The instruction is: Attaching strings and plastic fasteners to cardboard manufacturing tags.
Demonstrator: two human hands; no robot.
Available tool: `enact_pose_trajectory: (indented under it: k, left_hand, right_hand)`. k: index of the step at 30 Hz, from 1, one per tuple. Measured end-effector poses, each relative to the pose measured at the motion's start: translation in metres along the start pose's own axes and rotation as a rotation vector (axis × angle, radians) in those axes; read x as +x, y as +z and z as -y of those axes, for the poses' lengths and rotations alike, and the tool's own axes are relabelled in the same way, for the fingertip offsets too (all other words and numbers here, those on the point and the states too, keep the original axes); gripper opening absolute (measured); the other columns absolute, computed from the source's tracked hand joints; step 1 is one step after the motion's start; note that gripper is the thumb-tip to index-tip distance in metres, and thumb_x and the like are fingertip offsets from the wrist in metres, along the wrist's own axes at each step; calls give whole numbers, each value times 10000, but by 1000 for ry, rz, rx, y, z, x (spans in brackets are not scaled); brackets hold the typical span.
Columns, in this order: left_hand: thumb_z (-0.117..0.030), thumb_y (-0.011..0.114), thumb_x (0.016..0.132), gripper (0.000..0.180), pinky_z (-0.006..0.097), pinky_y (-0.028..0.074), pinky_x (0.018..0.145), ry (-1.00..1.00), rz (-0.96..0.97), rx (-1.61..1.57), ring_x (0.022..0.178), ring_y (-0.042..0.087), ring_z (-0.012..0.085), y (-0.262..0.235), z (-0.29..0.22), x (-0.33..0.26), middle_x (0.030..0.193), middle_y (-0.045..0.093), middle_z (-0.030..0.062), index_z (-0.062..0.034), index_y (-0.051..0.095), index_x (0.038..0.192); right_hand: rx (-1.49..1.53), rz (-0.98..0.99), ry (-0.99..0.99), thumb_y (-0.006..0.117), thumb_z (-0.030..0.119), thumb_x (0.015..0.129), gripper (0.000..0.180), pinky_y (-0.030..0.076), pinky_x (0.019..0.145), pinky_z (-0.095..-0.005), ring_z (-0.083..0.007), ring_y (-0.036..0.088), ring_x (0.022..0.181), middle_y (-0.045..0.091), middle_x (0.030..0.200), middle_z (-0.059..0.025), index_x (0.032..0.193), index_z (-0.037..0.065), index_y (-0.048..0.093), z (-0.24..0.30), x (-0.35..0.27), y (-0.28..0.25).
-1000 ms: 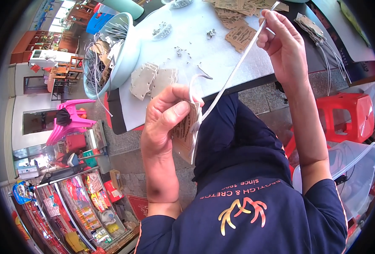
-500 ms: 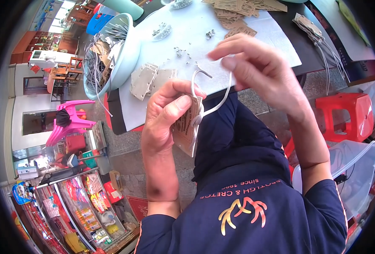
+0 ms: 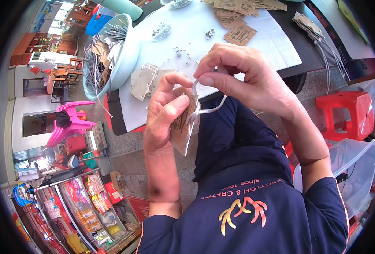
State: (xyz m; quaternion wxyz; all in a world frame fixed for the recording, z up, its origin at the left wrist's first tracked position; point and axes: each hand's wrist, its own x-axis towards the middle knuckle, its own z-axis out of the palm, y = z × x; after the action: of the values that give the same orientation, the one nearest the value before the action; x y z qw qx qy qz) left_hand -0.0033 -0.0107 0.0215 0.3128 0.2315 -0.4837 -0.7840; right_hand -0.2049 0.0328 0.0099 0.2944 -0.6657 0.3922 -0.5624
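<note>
Left grip (image 3: 160, 111): thumb and fingers closed on brown card (image 3: 180, 129), possibly stacked, held tilted. Pale cord (image 3: 209, 111) loops off card's right side. Right grip (image 3: 253, 80): pinching cord. Judged step: working cord's loop at card; next move calls for steady card, controlled pull.

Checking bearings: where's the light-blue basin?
In the head view's upper left, the light-blue basin sits at the left edge of the table, beside the pale cardboard tags.

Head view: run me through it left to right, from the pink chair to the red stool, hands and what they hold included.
Pink chair → pale blue basin → left hand holding a brown card tag → right hand pinching a pale cord → red stool.
</note>
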Motion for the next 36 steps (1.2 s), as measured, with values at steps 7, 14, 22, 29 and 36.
enact_pose_trajectory:
  k: [7,14,22,29,36]
  left_hand:
    - [-77,556,872,253,187,362,457,134,-60,135,566,485,74,4,5,1,854,562,85,-56,453,1102]
    - [-16,594,858,235,230,490,729,156,132,124,851,568,84,-13,4,1,944,550,36,-62,504,1070]
    - [-57,607,873,271,253,515,733,120,23,191,838,604,105,-2,1,4,977,602,87,-51,498,1121]
    - [-48,595,887,239,267,526,730,178,15,237,840,618,116,-4,5,6,985,604,78,-55,496,1104]
    - [-42,599,901,213,281,491,803,300,91,285,943,531,131,-13,13,11,1036,506,75,-66,491,1083]
  right_hand:
    - [7,-15,174,630,101,913,90,421,601,-206,-43,501,688,586,820,3,947,18,632,-2,-2,0]
    - [42,-101,140,647,142,890,115,372,526,-257,-78,447,571,519,641,-13,956,48,648,-10,-3,6]
    - [150,-87,233,627,113,910,92,355,510,-222,-36,427,573,495,638,25,967,46,652,-9,-5,4]
    - [121,-109,212,633,110,903,93,366,518,-226,-42,432,576,508,660,17,969,49,653,-12,-4,4]
    - [56,-136,110,647,109,887,98,375,536,-231,-52,449,597,521,699,-3,970,59,653,-16,-1,8]
